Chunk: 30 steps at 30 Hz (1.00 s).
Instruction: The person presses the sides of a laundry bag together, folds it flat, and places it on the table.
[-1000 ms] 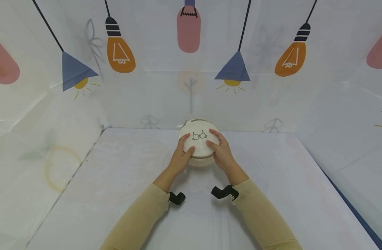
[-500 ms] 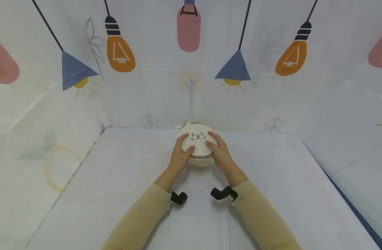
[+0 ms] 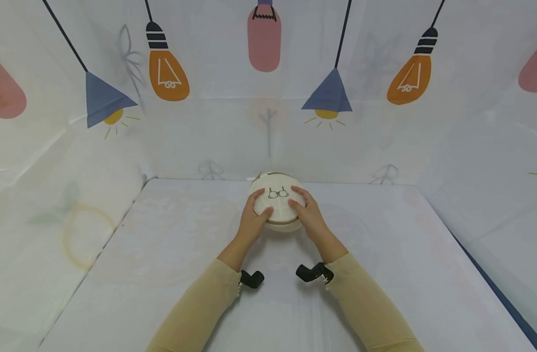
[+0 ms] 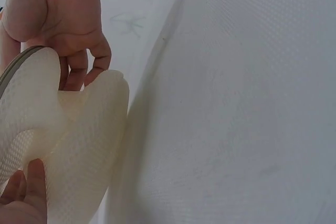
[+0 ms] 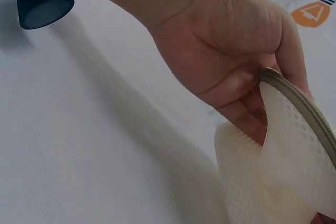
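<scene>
In the head view a round cream mesh laundry bag (image 3: 279,210) is held near the back of the table, its flat top face showing a small dark line drawing. My left hand (image 3: 252,221) grips its left side, thumb over the top face. On the opposite side my right hand (image 3: 313,217) grips the bag the same way. A grey-green zip (image 5: 304,98) runs round the top rim, seen from the right wrist. The soft mesh wall (image 4: 89,145) is folded inward below the rim in the left wrist view. Some fingers are hidden behind the bag.
A white cloth covers the table (image 3: 162,254), which meets a white backdrop (image 3: 224,132) printed with lamps and bulbs just behind the bag. Black camera mounts sit on the left wrist (image 3: 252,279) and right wrist (image 3: 312,273). Side drapes flank the table.
Both hands have shifted slightly left, and the bag's top rim has come down a little. The grip on it stays the same.
</scene>
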Tool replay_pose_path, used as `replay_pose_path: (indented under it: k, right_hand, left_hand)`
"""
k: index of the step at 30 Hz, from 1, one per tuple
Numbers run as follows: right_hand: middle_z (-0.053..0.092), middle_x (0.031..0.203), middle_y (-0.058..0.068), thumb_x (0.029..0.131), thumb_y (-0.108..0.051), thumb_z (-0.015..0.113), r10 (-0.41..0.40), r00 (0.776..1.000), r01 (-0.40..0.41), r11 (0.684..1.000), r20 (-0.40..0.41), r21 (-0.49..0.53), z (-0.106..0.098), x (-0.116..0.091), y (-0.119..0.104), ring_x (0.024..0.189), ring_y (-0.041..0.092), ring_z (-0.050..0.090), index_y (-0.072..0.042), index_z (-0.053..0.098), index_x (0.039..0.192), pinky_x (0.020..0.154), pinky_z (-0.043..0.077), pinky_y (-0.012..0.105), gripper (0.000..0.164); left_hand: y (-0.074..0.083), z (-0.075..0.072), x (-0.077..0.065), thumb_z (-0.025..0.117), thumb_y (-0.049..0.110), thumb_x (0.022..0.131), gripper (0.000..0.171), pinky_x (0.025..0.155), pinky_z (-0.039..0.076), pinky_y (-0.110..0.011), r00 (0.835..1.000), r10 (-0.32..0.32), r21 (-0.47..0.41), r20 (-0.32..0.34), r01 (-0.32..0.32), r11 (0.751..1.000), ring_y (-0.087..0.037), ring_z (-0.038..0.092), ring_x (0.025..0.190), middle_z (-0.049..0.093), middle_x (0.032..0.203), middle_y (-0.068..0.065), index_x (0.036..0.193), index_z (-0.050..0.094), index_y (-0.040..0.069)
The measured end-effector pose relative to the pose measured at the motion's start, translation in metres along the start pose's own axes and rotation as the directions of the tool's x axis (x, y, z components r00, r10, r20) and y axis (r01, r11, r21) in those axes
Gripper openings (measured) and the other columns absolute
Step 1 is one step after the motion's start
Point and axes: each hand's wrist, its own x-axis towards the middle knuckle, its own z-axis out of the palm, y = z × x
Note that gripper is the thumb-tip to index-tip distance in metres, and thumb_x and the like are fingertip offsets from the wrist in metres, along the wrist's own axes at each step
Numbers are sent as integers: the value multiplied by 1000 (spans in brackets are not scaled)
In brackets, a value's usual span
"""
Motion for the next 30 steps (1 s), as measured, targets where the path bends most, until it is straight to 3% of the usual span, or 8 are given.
replay_pose_path:
  k: [6,12,21,30]
  right_hand:
    - [27,163,6,101,-20,60,3,1000,-3,1000,-5,-6,1,0,-1,151,24,20,-21,44,150,121,20,42,52]
    - [25,163,7,100,-14,60,34,999,-34,997,-8,67,2,1,0,146,26,31,-20,44,150,116,31,43,52]
    - [27,162,8,102,-11,58,88,996,-91,985,26,145,1,2,3,126,28,49,-21,42,152,87,50,33,54]
    - [34,158,8,102,-7,57,115,993,-120,976,38,180,1,2,3,118,26,53,-20,41,152,75,52,30,54]
  left_hand:
    - [0,-1,-1,70,14,93,63,120,24,-44,1000,-12,8,-13,12,1000,-27,32,147,39,156,-9,148,43,22]
    - [-2,-2,-1,76,14,89,65,119,24,-47,1000,0,41,-14,0,999,-29,33,146,41,156,-10,146,46,21]
    - [-3,-3,-1,79,14,86,74,120,20,-50,1000,-14,71,-13,15,997,-33,28,148,36,158,-15,150,40,18]
    - [-9,-7,6,70,18,95,69,121,19,-45,996,-85,113,-14,86,990,-30,23,150,30,161,-13,153,34,16]
